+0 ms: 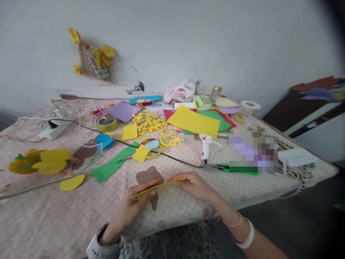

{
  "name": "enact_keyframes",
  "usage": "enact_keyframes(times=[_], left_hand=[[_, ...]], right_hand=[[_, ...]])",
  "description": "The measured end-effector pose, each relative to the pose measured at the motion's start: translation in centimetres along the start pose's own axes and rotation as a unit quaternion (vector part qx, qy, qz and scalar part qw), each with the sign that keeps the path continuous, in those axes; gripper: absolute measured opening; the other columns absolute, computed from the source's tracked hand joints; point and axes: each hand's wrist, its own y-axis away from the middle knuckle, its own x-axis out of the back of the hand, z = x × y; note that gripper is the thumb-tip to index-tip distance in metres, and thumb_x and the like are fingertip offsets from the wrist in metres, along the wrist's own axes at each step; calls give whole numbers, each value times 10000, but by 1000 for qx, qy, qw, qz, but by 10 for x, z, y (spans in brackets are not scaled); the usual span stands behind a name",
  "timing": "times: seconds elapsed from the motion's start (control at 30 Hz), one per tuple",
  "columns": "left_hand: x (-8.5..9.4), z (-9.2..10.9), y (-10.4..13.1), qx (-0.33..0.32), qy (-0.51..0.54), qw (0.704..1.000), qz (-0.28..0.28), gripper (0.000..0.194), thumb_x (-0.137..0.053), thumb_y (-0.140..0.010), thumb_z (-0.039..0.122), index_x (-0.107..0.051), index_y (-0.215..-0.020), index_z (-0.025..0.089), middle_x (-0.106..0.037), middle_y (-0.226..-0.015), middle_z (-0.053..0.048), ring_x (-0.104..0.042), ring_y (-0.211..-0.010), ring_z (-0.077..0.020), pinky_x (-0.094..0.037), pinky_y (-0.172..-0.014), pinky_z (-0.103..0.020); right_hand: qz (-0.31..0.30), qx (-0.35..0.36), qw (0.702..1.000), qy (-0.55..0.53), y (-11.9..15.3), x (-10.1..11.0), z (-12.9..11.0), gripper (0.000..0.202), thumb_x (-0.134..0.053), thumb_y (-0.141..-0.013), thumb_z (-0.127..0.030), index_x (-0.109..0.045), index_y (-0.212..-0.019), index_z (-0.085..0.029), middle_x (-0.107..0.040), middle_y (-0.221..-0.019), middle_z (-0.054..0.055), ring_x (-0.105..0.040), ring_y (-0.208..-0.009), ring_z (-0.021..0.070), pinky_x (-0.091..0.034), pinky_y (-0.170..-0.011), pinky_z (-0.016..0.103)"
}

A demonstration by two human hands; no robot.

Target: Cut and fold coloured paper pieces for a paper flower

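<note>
Near the front of the table I hold a thin yellow piece of paper (161, 185), seen almost edge-on, so its full shape is hidden. My left hand (136, 201) grips its left end between thumb and fingers. At the other end, my right hand (195, 185) pinches the paper. Beyond the hands lie a small yellow square (140, 154), a green paper strip (114, 163) and scissors (125, 157) partly on that strip. A white glue gun (205, 147) stands past my right hand. Yellow petal-shaped pieces (52, 160) rest at the left.
Yellow paper scraps (151, 124) are heaped mid-table, with a large yellow sheet (194, 120) to their right. A tape roll (107, 124) sits behind blue paper circles (104, 141). A power strip (58, 124) and cables cross the left side. Green-handled scissors (225, 167) lie right.
</note>
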Motion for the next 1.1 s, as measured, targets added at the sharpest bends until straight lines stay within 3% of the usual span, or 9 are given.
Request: enact_keyframes(times=[0.13,0.23,0.43,0.53,0.63,0.7,0.77,0.93,1.1], left_hand=[[-1,0,-3,14,27,999,12,199,-698,-775,365,-793,-795,191,-707,-556,-25,-615,-508,-168,-488,-534,-238],[-4,1,-3,24,66,996,52,253,-726,-747,377,-741,-598,173,-691,-518,-38,-604,-478,-162,-476,-507,-233],[-35,0,-10,62,200,961,179,251,-671,-802,392,-711,-783,145,-553,-363,29,-478,-290,-132,-378,-341,-223],[-56,-1,-22,74,281,920,262,197,-655,-809,349,-671,-869,163,-635,-510,23,-514,-335,-118,-362,-336,-202],[-73,2,-31,61,360,877,311,193,-685,-758,290,-652,-925,198,-712,-774,5,-643,-581,-127,-478,-504,-204],[-81,8,-33,50,400,858,317,197,-709,-724,290,-648,-891,206,-700,-793,19,-650,-664,-128,-494,-573,-203],[-86,15,-32,43,432,845,312,233,-682,-758,388,-649,-890,200,-691,-783,11,-652,-700,-140,-509,-613,-221],[-94,27,-27,33,467,835,289,627,-396,-849,694,-655,-1050,160,-723,-981,-95,-664,-997,-235,-530,-845,-329],[-98,26,-26,34,427,862,270,300,-685,-811,403,-695,-998,169,-746,-970,-63,-683,-972,-216,-517,-881,-306]], right_hand=[[-14,12,999,39,-3,3,4,180,-610,-865,-259,-766,-945,-216,-751,-800,7,-680,-718,200,-538,-634,290],[28,40,997,62,-5,5,7,149,-621,-857,-268,-755,-870,-203,-735,-857,22,-670,-799,206,-534,-688,289],[239,98,958,120,-4,-5,-3,101,-560,-900,-237,-641,-888,-178,-660,-807,45,-617,-714,182,-505,-631,283],[287,150,931,167,-2,-20,-19,70,-535,-911,-190,-604,-900,-186,-627,-797,42,-591,-720,176,-488,-668,294],[250,199,922,220,-1,-36,-29,113,-536,-883,-129,-624,-846,-189,-602,-783,43,-582,-726,177,-479,-663,288],[223,213,919,246,-1,-45,-29,145,-529,-871,-105,-637,-823,-188,-594,-776,49,-585,-714,181,-479,-635,282],[209,216,917,264,0,-49,-27,164,-525,-873,-103,-636,-787,-187,-589,-755,50,-587,-696,187,-475,-610,283],[192,205,920,274,3,-49,-28,132,-554,-881,-128,-639,-801,-189,-606,-748,51,-606,-687,191,-486,-593,276],[160,181,930,278,12,-52,-32,163,-524,-838,-78,-619,-787,-200,-609,-771,56,-605,-718,206,-502,-613,299]])
